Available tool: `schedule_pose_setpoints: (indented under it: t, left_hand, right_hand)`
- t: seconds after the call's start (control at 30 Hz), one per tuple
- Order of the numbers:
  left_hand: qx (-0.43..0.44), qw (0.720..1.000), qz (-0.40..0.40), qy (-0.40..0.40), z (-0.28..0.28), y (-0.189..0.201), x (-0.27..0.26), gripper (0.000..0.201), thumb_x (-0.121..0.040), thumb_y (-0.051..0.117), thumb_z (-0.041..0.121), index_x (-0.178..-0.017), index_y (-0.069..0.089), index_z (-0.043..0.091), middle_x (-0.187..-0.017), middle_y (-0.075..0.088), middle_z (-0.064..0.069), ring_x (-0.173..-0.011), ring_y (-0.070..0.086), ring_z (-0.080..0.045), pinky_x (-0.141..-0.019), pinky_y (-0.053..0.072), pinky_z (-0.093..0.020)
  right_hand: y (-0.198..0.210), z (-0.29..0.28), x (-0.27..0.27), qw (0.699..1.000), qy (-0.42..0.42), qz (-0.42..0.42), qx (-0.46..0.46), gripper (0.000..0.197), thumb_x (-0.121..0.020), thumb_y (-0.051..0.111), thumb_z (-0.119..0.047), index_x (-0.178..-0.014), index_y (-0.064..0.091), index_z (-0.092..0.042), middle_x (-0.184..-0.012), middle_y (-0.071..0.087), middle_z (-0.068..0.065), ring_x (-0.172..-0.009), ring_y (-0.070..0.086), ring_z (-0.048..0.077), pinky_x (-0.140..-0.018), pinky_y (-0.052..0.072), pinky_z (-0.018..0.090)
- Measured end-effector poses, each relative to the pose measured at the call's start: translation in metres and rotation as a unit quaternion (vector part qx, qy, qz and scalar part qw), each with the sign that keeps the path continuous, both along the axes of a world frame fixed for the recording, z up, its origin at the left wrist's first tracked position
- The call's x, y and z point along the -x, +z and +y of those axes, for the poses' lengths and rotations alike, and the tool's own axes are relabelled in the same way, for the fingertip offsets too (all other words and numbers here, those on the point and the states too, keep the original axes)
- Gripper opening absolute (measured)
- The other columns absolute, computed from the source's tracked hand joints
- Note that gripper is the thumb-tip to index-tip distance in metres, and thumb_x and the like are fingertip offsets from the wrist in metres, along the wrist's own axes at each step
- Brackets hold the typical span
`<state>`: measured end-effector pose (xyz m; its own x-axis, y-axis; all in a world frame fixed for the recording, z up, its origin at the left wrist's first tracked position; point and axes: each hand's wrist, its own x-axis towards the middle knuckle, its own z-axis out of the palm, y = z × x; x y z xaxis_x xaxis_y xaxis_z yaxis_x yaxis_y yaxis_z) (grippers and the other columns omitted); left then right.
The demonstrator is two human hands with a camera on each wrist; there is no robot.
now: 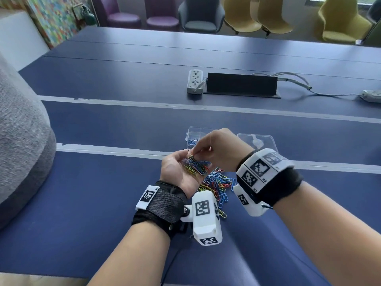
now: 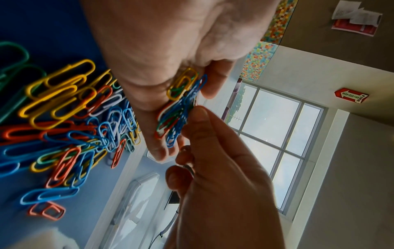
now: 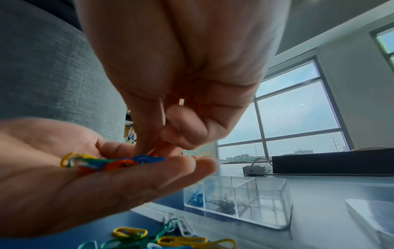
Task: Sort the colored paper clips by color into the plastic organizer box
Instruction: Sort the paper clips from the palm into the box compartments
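Observation:
My left hand (image 1: 179, 170) lies palm up above the blue table (image 1: 103, 193), carrying a mixed handful of paper clips (image 1: 195, 167) on its palm and fingers. My right hand (image 1: 199, 151) reaches down into that handful from above. Its thumb and forefinger pinch a red-orange clip (image 3: 158, 146) there. A loose pile of colored clips (image 1: 218, 183) lies on the table under both hands. The clear organizer box (image 1: 192, 132) stands just beyond them, with blue clips (image 1: 192, 140) in its near-left compartment and dark clips (image 3: 224, 204) in the neighbouring one.
The box's clear lid (image 1: 257, 141) lies to the right of the box. Farther back are a white power strip (image 1: 194, 81) and a black cable box (image 1: 241, 84) with cords. A grey upholstered shape (image 1: 20, 141) fills the left edge. Chairs line the far side.

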<state>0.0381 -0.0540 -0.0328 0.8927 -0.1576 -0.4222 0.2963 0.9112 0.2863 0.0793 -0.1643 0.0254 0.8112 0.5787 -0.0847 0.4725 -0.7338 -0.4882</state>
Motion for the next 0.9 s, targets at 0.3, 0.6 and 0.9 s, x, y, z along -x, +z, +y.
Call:
schedule_pose_setpoints:
  t: [0.3,0.6,0.9]
  left_hand:
    - [-0.018,1.000,0.018,-0.005,-0.002,0.004,0.004,0.031,-0.094,0.030,0.016,-0.078,0.054,0.003,-0.085,0.059,-0.017,-0.080,0.058,-0.032,-0.061,0.056,-0.044]
    - [-0.027,1.000,-0.002,-0.005,0.000,0.007,0.002,0.032,-0.094,0.031,0.016,-0.087,0.059,0.003,-0.093,0.066,-0.019,-0.090,0.063,-0.033,-0.074,0.055,-0.048]
    - [-0.022,1.000,0.002,0.002,-0.001,0.007,0.004,0.031,-0.095,0.032,0.018,-0.083,0.056,0.003,-0.091,0.066,-0.020,-0.089,0.061,-0.036,-0.080,0.049,-0.053]
  right_hand:
    - [-0.001,0.011,-0.004,0.996,0.021,-0.051,0.073,0.014,-0.078,0.067,-0.025,-0.089,0.074,-0.033,-0.082,0.055,-0.007,-0.080,0.060,0.021,-0.074,0.052,0.033]
    - [0.005,0.006,-0.006,0.997,0.062,-0.041,-0.029,0.019,-0.088,0.059,-0.011,-0.097,0.074,-0.018,-0.091,0.073,-0.003,-0.076,0.058,0.006,-0.069,0.040,0.008]
    - [0.012,0.000,-0.010,0.998,0.056,-0.025,0.018,0.018,-0.082,0.067,-0.014,-0.095,0.075,-0.022,-0.082,0.069,-0.004,-0.060,0.055,0.003,-0.064,0.046,0.013]
